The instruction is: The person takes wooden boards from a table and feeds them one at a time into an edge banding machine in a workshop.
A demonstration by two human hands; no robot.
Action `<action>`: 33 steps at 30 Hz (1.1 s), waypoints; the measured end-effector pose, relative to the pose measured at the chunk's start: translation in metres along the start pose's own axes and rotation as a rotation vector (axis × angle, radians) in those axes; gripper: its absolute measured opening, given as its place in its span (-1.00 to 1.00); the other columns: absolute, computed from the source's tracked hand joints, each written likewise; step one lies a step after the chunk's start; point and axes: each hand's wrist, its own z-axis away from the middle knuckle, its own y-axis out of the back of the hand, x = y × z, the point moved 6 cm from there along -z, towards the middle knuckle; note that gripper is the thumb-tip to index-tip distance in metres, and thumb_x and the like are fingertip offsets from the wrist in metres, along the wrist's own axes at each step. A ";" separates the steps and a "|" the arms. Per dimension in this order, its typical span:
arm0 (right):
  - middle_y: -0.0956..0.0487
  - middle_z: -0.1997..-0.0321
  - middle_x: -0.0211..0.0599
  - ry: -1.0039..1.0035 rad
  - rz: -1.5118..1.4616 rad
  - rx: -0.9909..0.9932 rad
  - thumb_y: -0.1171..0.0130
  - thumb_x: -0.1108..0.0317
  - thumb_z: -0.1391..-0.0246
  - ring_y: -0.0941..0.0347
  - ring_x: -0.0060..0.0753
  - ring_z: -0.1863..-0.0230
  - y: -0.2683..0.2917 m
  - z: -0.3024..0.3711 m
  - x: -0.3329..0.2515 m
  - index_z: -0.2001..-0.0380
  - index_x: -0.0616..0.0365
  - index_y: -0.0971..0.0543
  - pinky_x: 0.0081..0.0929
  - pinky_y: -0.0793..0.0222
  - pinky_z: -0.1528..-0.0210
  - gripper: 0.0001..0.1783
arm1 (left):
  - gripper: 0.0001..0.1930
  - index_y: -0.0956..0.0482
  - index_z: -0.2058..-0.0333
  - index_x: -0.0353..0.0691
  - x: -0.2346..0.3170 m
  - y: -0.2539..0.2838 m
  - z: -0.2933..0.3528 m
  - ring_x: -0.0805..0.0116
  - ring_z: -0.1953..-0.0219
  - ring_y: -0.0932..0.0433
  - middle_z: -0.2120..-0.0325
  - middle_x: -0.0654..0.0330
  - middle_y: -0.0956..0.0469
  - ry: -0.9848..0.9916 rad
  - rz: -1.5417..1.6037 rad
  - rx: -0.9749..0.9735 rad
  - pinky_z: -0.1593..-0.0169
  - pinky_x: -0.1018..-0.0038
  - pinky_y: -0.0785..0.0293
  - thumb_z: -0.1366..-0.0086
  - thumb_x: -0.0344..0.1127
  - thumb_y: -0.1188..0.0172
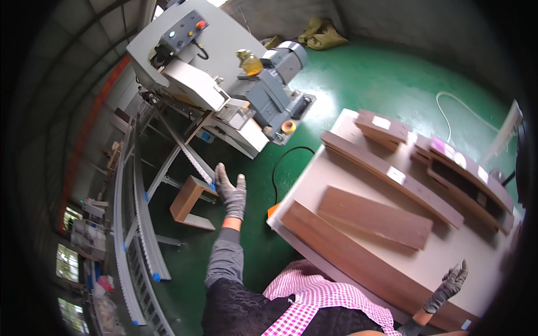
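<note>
My left hand (231, 193), in a grey glove, is raised with its thumb and fingers apart and nothing in it. In this view it is nearest the end of a narrow roller track and a brown, three-sided wooden piece (188, 199). My right hand (450, 287), also gloved, is held over the near right part of a pale table (302, 193), fingers stretched out and empty. Below it runs a long brown board (358, 257) along the table's near edge. A shorter brown board (375, 217) lies just beyond.
Farther back on the table are a long narrow piece (392, 176), a short block (382, 129) and stacked curved brown pieces (468, 173). A grey machine (196, 61) with a motor stands ahead. Roller conveyors (137, 224) run along the left. A black cable (276, 168) lies on the green floor.
</note>
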 end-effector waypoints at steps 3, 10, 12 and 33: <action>-0.30 0.57 -0.58 0.020 0.050 -0.066 -0.06 0.36 -0.27 -0.06 -0.81 0.69 -0.039 0.010 0.018 -0.15 0.05 -0.44 -0.78 0.02 0.69 -0.62 | -0.07 -0.05 -0.31 -0.26 -0.086 -0.013 -0.086 -0.02 -0.33 -0.13 -0.31 -0.08 -0.11 0.094 -0.172 0.027 -0.37 0.18 -0.06 -0.03 -0.19 -0.38; -0.34 0.53 -0.55 0.008 0.243 -0.311 0.02 0.39 -0.31 -0.15 -0.76 0.66 -0.267 0.137 -0.089 -0.17 0.07 -0.39 -0.73 -0.11 0.67 -0.63 | 0.15 0.17 -0.39 -0.12 -0.327 -0.116 -0.298 0.09 -0.43 0.08 -0.41 0.06 0.09 0.347 -0.577 -0.400 -0.39 0.03 0.08 0.03 -0.01 -0.43; -0.33 0.54 -0.55 0.053 0.236 -0.368 0.01 0.37 -0.31 -0.14 -0.75 0.67 -0.320 0.157 -0.107 -0.13 0.07 -0.41 -0.75 -0.11 0.67 -0.66 | 0.22 0.23 -0.40 -0.05 -0.380 -0.151 -0.334 0.10 -0.45 0.13 -0.43 0.11 0.16 0.371 -0.619 -0.505 -0.41 0.08 0.13 0.09 -0.02 -0.47; -0.52 0.48 -0.34 -0.164 0.214 -1.029 -0.15 0.33 -0.16 -0.47 -0.52 0.55 -0.575 0.379 -0.164 -0.01 0.23 -0.47 -0.57 -0.47 0.51 -0.63 | -0.41 -0.49 0.02 -0.16 -0.282 -0.146 -0.293 0.07 0.09 -0.51 0.17 0.02 -0.50 -0.497 -0.188 -0.886 -0.02 0.26 -0.44 0.14 -0.20 -0.29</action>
